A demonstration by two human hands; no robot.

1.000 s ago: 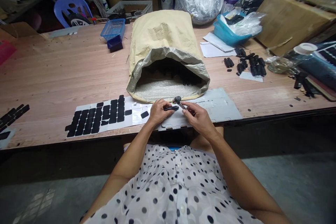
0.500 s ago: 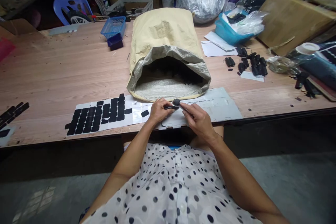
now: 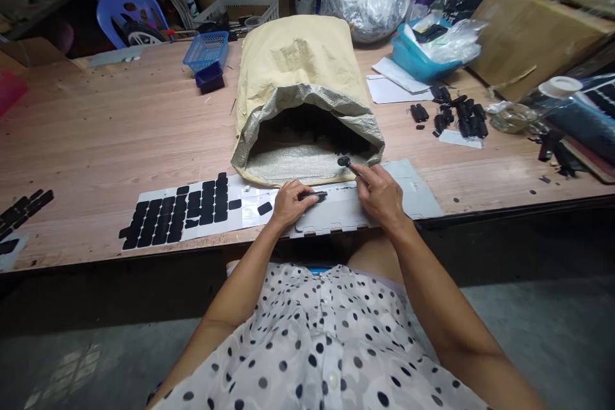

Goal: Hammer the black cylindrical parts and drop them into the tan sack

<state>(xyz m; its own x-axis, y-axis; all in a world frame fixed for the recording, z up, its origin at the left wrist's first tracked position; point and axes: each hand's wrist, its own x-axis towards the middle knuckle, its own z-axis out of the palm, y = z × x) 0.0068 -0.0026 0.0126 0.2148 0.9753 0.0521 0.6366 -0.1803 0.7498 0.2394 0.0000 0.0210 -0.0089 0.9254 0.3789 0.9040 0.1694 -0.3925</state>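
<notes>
My left hand (image 3: pixel 289 202) rests on the grey card sheet (image 3: pixel 408 187) at the table's near edge, fingers closed on a thin black strip (image 3: pixel 314 195). My right hand (image 3: pixel 380 195) is to its right, pinching a slim tool (image 3: pixel 353 168) that carries a small black pad at its tip (image 3: pixel 343 161), raised near the mouth of the open woven sack (image 3: pixel 298 77). A white backing sheet with several rows of black pads (image 3: pixel 180 211) lies left of my left hand. One loose black pad (image 3: pixel 264 208) sits beside my left wrist.
Loose black parts (image 3: pixel 456 116) lie at the right, behind them a blue tray (image 3: pixel 413 64) with plastic bags and a cardboard box (image 3: pixel 533 32). A blue basket (image 3: pixel 207 51) and a small dark box (image 3: pixel 210 78) stand at the back left. More black pads (image 3: pixel 22 211) lie at the far left edge.
My right hand has moved right and away from my left hand, lifting the tool with the black pad toward the sack's mouth. My left hand has stayed put with the strip.
</notes>
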